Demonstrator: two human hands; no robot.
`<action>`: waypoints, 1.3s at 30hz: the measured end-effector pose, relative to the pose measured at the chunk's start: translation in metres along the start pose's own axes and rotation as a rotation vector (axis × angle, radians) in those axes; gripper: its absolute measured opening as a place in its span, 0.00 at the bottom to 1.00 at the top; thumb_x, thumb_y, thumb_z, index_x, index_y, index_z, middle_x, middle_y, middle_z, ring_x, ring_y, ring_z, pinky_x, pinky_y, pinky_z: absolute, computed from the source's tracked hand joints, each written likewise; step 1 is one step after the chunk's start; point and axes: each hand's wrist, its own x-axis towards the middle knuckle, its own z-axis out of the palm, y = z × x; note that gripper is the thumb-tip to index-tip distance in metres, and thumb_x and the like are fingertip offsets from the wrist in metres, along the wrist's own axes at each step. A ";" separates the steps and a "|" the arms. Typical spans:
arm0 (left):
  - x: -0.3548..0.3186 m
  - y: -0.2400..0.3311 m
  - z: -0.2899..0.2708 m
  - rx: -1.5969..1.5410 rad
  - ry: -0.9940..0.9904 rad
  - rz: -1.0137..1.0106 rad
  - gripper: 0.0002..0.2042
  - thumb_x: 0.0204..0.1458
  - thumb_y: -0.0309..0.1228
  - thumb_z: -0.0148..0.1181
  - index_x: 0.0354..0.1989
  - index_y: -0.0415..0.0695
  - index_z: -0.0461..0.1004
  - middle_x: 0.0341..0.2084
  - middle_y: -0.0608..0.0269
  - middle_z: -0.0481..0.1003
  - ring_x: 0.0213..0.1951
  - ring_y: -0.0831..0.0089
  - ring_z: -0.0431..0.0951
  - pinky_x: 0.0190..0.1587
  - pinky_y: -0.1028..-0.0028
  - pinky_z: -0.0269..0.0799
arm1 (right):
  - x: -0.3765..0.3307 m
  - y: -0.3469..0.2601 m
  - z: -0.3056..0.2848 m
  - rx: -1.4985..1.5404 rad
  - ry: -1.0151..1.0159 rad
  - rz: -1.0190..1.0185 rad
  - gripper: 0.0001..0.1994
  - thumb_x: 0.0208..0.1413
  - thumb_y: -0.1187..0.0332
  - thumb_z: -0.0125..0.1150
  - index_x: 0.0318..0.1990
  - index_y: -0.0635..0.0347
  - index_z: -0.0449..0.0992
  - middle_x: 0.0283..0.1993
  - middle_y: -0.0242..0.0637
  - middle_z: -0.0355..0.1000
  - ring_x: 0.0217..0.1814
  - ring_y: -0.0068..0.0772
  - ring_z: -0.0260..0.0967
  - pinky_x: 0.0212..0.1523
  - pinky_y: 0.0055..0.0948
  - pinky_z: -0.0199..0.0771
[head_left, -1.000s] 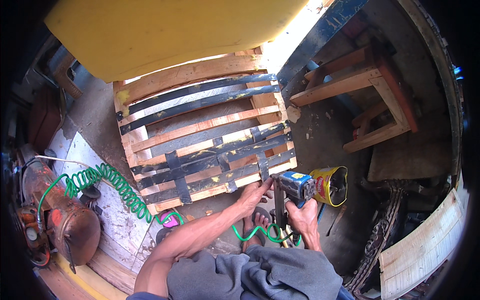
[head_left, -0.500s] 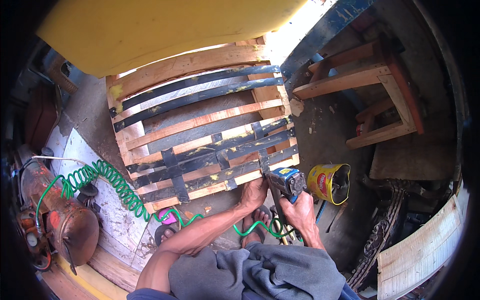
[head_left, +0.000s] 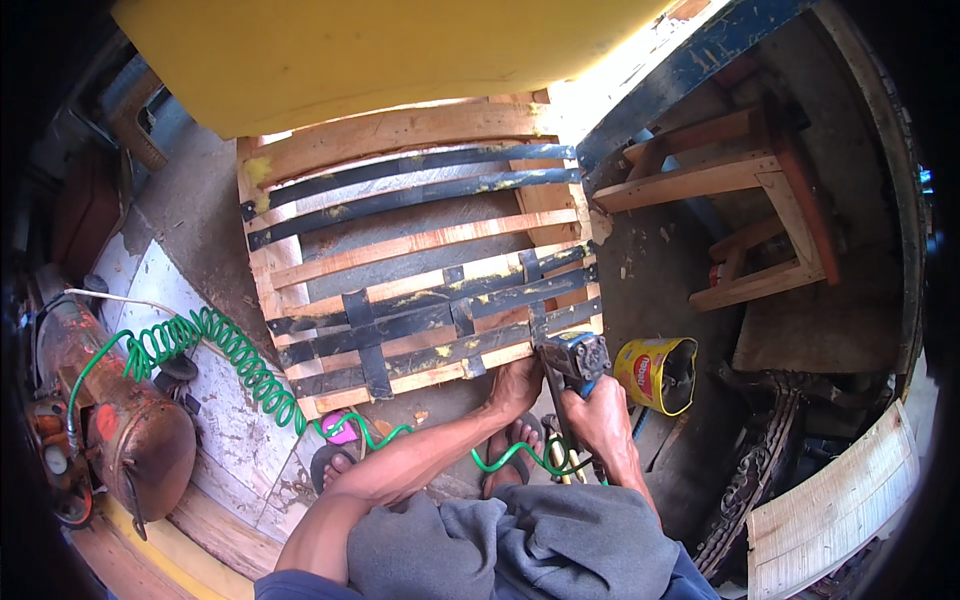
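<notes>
A wooden frame (head_left: 425, 240) with slats is crossed by black straps (head_left: 400, 355), woven over each other in its near part. My right hand (head_left: 597, 415) grips a staple gun (head_left: 575, 355) with a blue-and-black head. The gun's nose is at the right part of the frame's near rail, by the end of a short strap (head_left: 538, 320). Close beside it, my left hand (head_left: 517, 388) is curled below the same rail. Its fingertips are hidden, so what they hold cannot be made out. A green coiled air hose (head_left: 245, 365) runs past my feet toward the gun.
A rusty orange air compressor (head_left: 145, 440) lies at the left. Yellow foam (head_left: 380, 60) covers the frame's far end. Right of the gun stands a yellow bucket (head_left: 645, 375). Beyond are a wooden chair frame (head_left: 760, 190) and, nearer, a curved pale slatted panel (head_left: 835, 505).
The whole view has shifted a little, so the frame appears slightly farther right and lower. Both hands stay at the near rail, with the staple gun still in my right hand.
</notes>
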 end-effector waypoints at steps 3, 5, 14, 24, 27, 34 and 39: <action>0.002 0.004 0.002 -0.002 0.034 0.042 0.10 0.58 0.19 0.57 0.45 0.37 0.81 0.41 0.42 0.82 0.48 0.47 0.82 0.50 0.57 0.76 | 0.006 0.029 0.008 0.026 0.059 -0.043 0.14 0.50 0.67 0.61 0.36 0.74 0.80 0.25 0.55 0.77 0.29 0.46 0.80 0.36 0.45 0.77; -0.001 0.001 0.002 -0.024 -0.009 -0.034 0.09 0.58 0.22 0.59 0.45 0.36 0.81 0.41 0.42 0.81 0.48 0.44 0.81 0.50 0.56 0.75 | 0.005 0.029 0.010 0.030 0.087 -0.040 0.15 0.50 0.67 0.61 0.34 0.75 0.80 0.24 0.55 0.76 0.29 0.46 0.78 0.35 0.45 0.76; -0.003 0.000 0.003 -0.021 -0.002 -0.040 0.07 0.62 0.27 0.58 0.43 0.38 0.80 0.28 0.51 0.79 0.33 0.58 0.81 0.37 0.59 0.74 | 0.010 0.027 0.005 -0.018 0.031 -0.014 0.18 0.50 0.65 0.61 0.39 0.76 0.81 0.33 0.68 0.77 0.45 0.64 0.81 0.44 0.51 0.79; -0.002 -0.008 0.009 0.017 -0.012 -0.091 0.09 0.64 0.29 0.55 0.44 0.39 0.81 0.30 0.49 0.81 0.37 0.58 0.84 0.41 0.60 0.77 | 0.001 0.028 0.001 0.055 0.034 -0.015 0.18 0.51 0.65 0.61 0.40 0.76 0.81 0.33 0.67 0.78 0.45 0.63 0.82 0.44 0.50 0.80; 0.001 -0.006 0.011 0.026 0.065 0.002 0.10 0.63 0.27 0.55 0.47 0.40 0.81 0.40 0.44 0.82 0.47 0.50 0.83 0.49 0.58 0.77 | 0.001 0.016 0.004 -0.033 0.028 -0.024 0.17 0.51 0.65 0.60 0.39 0.76 0.81 0.34 0.68 0.78 0.45 0.62 0.82 0.45 0.51 0.80; 0.003 0.012 -0.006 0.080 -0.035 -0.113 0.13 0.65 0.29 0.55 0.54 0.43 0.80 0.48 0.42 0.81 0.52 0.45 0.81 0.54 0.57 0.75 | 0.012 0.043 0.012 0.164 -0.028 0.020 0.14 0.52 0.68 0.60 0.33 0.76 0.79 0.25 0.54 0.78 0.27 0.46 0.81 0.30 0.45 0.79; -0.001 0.050 -0.046 -0.289 -0.440 -0.570 0.32 0.72 0.58 0.38 0.48 0.41 0.81 0.37 0.54 0.83 0.42 0.65 0.82 0.48 0.66 0.76 | -0.001 0.073 0.024 1.373 -0.359 0.065 0.15 0.54 0.75 0.53 0.50 0.67 0.73 0.17 0.26 0.57 0.12 0.23 0.55 0.15 0.33 0.65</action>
